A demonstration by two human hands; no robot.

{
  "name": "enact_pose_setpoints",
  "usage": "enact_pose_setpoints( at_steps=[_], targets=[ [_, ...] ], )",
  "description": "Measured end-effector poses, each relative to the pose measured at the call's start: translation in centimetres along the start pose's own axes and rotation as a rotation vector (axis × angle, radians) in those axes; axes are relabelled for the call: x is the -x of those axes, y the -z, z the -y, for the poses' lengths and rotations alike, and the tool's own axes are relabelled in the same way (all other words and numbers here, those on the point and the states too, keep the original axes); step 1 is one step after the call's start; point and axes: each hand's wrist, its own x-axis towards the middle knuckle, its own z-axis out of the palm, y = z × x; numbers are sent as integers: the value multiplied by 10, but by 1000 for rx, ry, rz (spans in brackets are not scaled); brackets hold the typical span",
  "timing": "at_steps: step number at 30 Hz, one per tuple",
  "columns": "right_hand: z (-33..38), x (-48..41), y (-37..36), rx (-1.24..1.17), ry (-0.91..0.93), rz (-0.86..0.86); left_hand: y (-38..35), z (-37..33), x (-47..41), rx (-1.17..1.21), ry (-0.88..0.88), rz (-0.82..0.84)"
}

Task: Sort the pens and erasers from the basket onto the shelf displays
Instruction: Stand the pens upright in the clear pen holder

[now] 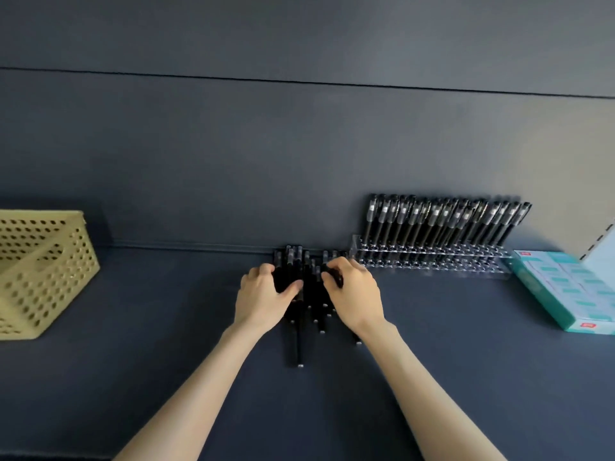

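A heap of black pens (311, 294) lies on the dark shelf (166, 327) close to the back wall. My left hand (264, 296) grips the left side of the heap, thumb curled over several pens. My right hand (356, 294) holds the right side, fingers curled round pens at the top. To the right, a clear acrylic pen rack (429, 259) holds a row of upright black pens (446, 221) leaning on the wall. The yellow perforated basket (43, 271) stands at the far left; its inside is hardly visible.
A teal and white box of erasers (565, 291) lies at the right edge, just past the rack. A pale panel (602, 241) rises behind it. Bare shelf surface stretches between the basket and the pen heap.
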Motion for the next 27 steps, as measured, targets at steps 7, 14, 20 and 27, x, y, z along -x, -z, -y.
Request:
enact_pose_setpoints(
  at_steps=[7, 14, 20, 27],
  targets=[
    [23, -4, -27, 24, -168, -25, 9, 10, -24, 89, 0, 142],
    [29, -16, -38, 42, -280, -52, 17, 17, -44, 57, 26, 208],
    [30, -20, -41, 13, -301, -101, 19, 22, -45, 122, -24, 235],
    [30, -21, -41, -160, -334, -178, 22, 29, -41, 228, -63, 277]
  ],
)
